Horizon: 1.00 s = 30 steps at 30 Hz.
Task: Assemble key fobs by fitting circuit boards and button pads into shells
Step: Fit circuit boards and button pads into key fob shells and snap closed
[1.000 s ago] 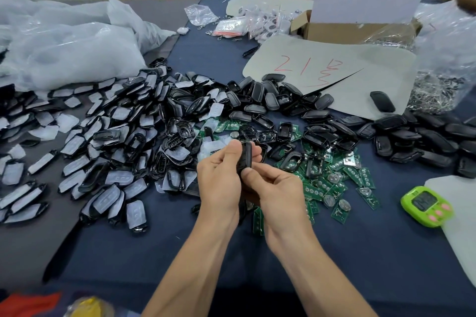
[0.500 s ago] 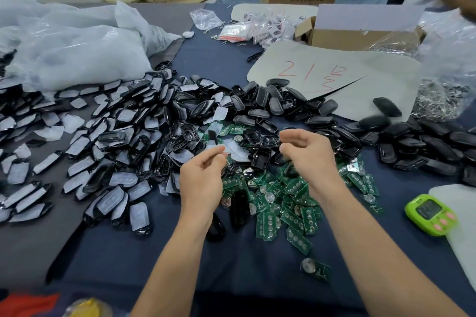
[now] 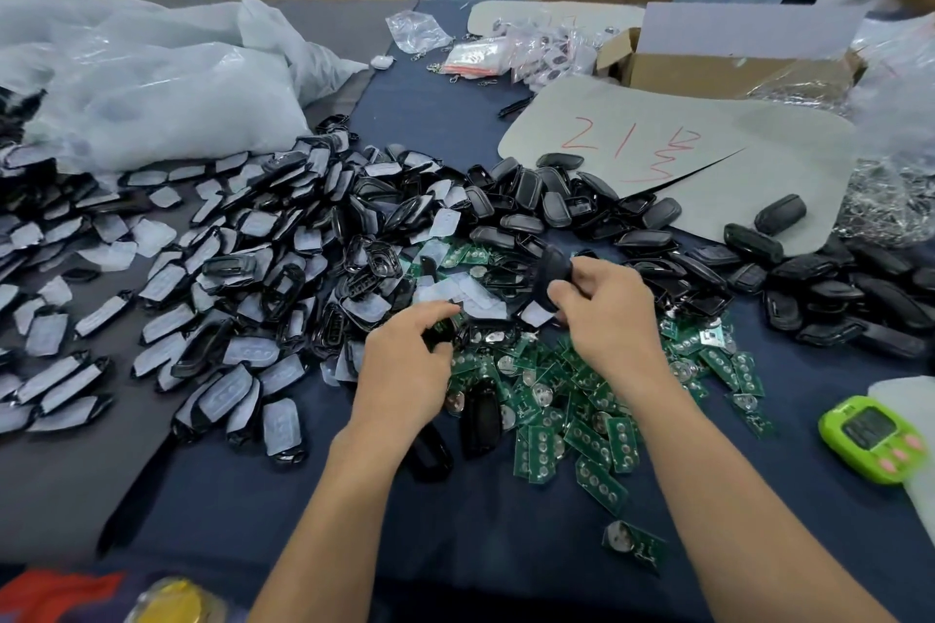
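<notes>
Two hands picking parts. Right hand [image 3: 607, 314] pinches a black shell [image 3: 552, 276] just above the circuit boards [image 3: 556, 400]. Left hand [image 3: 405, 364] curls its fingers onto a dark part [image 3: 439, 331], grip unclear. Next, probably: seat a board in that shell.

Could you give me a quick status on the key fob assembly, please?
Right hand pinching a black shell. Left hand low among button pads, grip unclear. Circuit boards loose beneath, nothing blocking.
</notes>
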Available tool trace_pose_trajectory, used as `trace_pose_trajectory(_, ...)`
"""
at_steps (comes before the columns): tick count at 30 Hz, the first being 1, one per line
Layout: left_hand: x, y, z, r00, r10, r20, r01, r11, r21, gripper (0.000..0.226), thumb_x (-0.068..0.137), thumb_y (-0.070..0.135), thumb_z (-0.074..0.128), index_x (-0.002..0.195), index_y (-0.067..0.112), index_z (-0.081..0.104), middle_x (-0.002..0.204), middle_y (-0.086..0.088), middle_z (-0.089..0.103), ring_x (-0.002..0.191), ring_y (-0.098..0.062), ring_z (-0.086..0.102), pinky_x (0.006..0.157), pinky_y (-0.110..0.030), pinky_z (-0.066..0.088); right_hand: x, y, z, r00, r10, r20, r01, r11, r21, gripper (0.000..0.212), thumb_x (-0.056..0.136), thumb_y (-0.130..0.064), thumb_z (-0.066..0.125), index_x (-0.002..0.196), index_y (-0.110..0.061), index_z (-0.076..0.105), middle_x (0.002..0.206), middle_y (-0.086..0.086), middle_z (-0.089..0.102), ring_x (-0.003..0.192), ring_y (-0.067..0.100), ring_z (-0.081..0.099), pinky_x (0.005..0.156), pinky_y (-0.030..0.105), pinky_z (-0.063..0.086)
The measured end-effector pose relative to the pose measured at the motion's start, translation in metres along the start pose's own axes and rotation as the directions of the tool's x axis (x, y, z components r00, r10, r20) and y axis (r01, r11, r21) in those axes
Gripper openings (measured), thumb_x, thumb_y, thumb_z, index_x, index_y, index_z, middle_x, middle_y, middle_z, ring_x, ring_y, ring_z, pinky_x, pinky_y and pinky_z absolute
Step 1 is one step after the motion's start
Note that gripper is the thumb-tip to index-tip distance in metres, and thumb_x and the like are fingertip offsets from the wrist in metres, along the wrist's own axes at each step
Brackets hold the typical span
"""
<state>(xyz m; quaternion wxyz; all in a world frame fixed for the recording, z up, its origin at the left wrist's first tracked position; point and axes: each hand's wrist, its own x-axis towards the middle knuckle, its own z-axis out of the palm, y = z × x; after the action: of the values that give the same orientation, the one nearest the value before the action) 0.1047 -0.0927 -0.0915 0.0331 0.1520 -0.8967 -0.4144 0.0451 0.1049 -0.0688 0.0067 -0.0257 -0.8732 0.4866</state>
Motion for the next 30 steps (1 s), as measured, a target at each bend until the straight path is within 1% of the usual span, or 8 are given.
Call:
trace_pose_trajectory(4,-0.003,0.008,-0.001,0.998,0.025,-0.053,-0.029,0.997,-0.067,0.037,0.095,0.015,0.070,0.121,0.040,0.076,0.103,0.034,0.066,0.060,0.012,0.058,0.059,0.000,0.041,-0.015,-0.003,-0.003,0.993,0.093,0.079,-0.114,0.933,0.340,0.014,0.092,-0.012,0.069,0.084,-0.020,0.076,0.065,0.004,0.072,0.056,0.013,0.063,0.058,0.034,0.051)
trace_pose_trajectory(7,-0.011,0.025,0.001,0.997,0.078,0.024,-0.065,0.938,-0.341,0.028,0.084,0.038,0.075,0.108,0.050,0.077,0.095,0.032,0.074,0.087,0.010,0.070,0.075,-0.005,0.051,-0.029,-0.004,0.001,0.999,-0.043,0.022,0.038,0.983,0.178,0.022,0.082,-0.017,0.080,0.085,-0.039,0.080,0.074,-0.014,0.077,0.068,0.002,0.070,0.070,0.029,0.058)
trace_pose_trajectory(9,-0.017,0.040,0.005,0.976,0.010,0.219,0.124,0.799,-0.588,0.015,0.086,0.046,0.071,0.098,0.049,0.080,0.096,0.012,0.080,0.085,-0.014,0.079,0.072,-0.027,0.062,-0.042,-0.010,0.005,0.984,-0.173,-0.040,0.177,0.978,0.114,0.040,0.079,-0.010,0.084,0.091,-0.048,0.078,0.077,-0.032,0.073,0.077,-0.004,0.071,0.073,0.019,0.056)
trace_pose_trajectory(13,-0.014,0.043,0.005,0.926,-0.090,0.368,0.351,0.569,-0.744,0.020,0.104,0.016,0.061,0.105,0.020,0.081,0.096,-0.011,0.081,0.080,-0.025,0.079,0.064,-0.031,0.062,-0.059,-0.003,0.011,0.852,-0.508,-0.126,0.504,0.861,-0.066,0.034,0.076,0.010,0.082,0.097,-0.018,0.084,0.104,-0.018,0.074,0.099,0.002,0.071,0.096,0.021,0.055)
trace_pose_trajectory(18,-0.012,0.031,0.001,0.939,-0.166,0.302,0.336,0.632,-0.698,0.040,0.091,-0.015,0.054,0.104,0.015,0.078,0.086,-0.006,0.080,0.069,-0.012,0.075,0.055,-0.023,0.057,-0.069,-0.001,0.002,0.941,-0.335,-0.043,0.336,0.942,0.008,0.045,0.088,0.003,0.072,0.115,-0.032,0.079,0.105,-0.023,0.075,0.091,0.002,0.072,0.087,0.011,0.053)
trace_pose_trajectory(22,-0.014,0.020,0.003,0.955,-0.220,0.200,0.296,0.650,-0.700,0.035,0.092,-0.012,0.060,0.104,0.015,0.078,0.079,-0.002,0.079,0.065,-0.013,0.074,0.053,-0.028,0.058,-0.070,0.004,-0.006,0.952,-0.277,0.132,0.306,0.820,-0.485,0.037,0.091,-0.012,0.071,0.114,-0.039,0.078,0.103,-0.008,0.070,0.091,0.017,0.061,0.089,0.029,0.048)
trace_pose_trajectory(26,-0.018,0.019,0.008,0.962,-0.228,0.152,0.270,0.682,-0.680,0.028,0.092,-0.006,0.067,0.101,0.018,0.077,0.075,0.003,0.079,0.064,-0.012,0.073,0.053,-0.027,0.058,-0.067,0.007,-0.010,0.927,-0.214,0.307,0.359,0.738,-0.571,0.042,0.086,-0.013,0.074,0.121,-0.037,0.071,0.116,-0.012,0.071,0.113,0.016,0.050,0.097,0.033,0.040)
trace_pose_trajectory(30,-0.018,0.021,0.012,0.960,-0.267,0.087,0.265,0.756,-0.598,0.026,0.089,-0.001,0.071,0.104,0.019,0.079,0.065,0.004,0.073,0.042,-0.010,0.056,0.043,-0.020,0.046,-0.062,0.010,-0.007,0.962,-0.192,0.192,0.269,0.781,-0.564,0.013,0.088,-0.019,0.077,0.095,-0.030,0.076,0.089,-0.013,0.065,0.100,0.014,0.050,0.083,0.031,0.037)
